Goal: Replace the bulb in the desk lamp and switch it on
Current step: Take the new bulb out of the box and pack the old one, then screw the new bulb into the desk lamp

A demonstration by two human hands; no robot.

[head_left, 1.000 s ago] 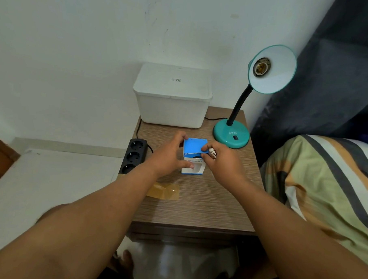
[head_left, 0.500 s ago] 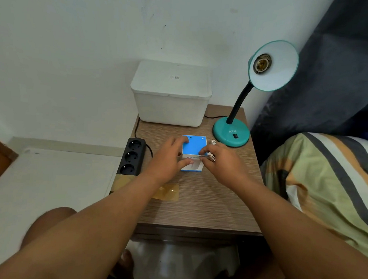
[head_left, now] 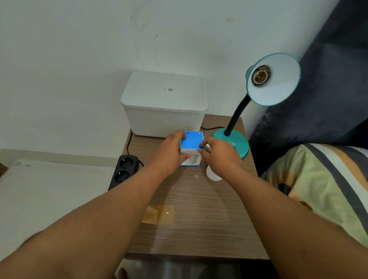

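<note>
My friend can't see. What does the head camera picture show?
Two hands hold a small blue box on a wooden table: the left hand grips its side, and the right hand holds a bulb while touching the box. A teal lamp with an empty socket stands to the right.

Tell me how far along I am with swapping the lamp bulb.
Done: the lamp's socket is empty, so the old bulb is out. In hand: your right hand holds a bulb, its screw base up by the fingers, while your left hand steadies the blue box on the bedside table. Left: screwing a bulb into the socket and switching on at the lamp base.
</note>
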